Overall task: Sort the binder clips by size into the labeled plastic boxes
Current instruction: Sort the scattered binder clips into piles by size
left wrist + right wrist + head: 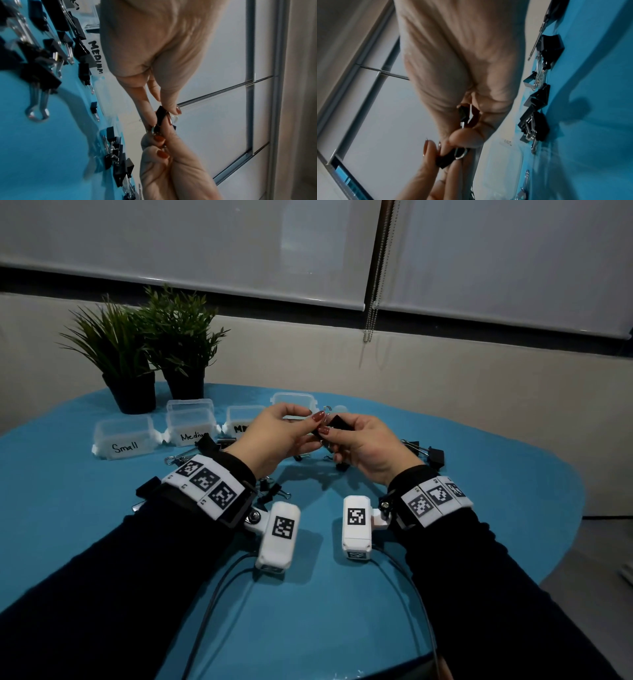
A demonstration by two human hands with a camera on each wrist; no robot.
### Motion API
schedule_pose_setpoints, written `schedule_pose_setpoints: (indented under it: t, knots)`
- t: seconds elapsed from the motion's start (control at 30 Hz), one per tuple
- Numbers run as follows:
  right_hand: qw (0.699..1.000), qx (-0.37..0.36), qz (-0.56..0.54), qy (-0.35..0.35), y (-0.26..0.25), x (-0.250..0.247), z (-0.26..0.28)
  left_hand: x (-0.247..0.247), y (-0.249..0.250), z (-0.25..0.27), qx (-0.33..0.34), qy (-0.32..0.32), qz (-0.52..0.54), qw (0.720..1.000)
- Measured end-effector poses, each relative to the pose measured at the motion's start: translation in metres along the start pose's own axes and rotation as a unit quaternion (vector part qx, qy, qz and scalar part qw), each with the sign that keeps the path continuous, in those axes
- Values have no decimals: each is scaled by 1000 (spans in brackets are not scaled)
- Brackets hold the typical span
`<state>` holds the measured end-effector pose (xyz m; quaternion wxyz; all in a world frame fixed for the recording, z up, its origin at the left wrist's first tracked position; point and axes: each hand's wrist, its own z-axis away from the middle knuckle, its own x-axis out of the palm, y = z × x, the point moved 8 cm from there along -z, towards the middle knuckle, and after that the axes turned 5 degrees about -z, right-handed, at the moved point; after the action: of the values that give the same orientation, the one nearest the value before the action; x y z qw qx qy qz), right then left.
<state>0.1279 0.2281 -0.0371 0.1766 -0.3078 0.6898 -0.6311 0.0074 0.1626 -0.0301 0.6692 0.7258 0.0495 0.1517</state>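
Head view: a black binder clip (334, 424) is held above the middle of the blue bench (342, 628), pinched between the fingertips of both hands. The left hand (274, 436) grips it from one side, the right hand (368, 448) from the other. Loose clips (430, 455) are scattered near the bench's middle; boxes marked Small (125, 436) and Medium (191, 426) are lined along its far edge. The clip appears to be being sized up or worked apart; next, it would need carrying to the matching box.
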Motion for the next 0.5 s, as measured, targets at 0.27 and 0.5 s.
schedule_pose_setpoints:
  t: [0.27, 0.5]
  knots:
    - [968, -70, 28, 241, -8, -64, -8, 19, -4, 8, 46, -78, -479, 873]
    - [971, -59, 56, 225, 7, -54, -19, 15, -38, 15, -72, -207, -739, 637]
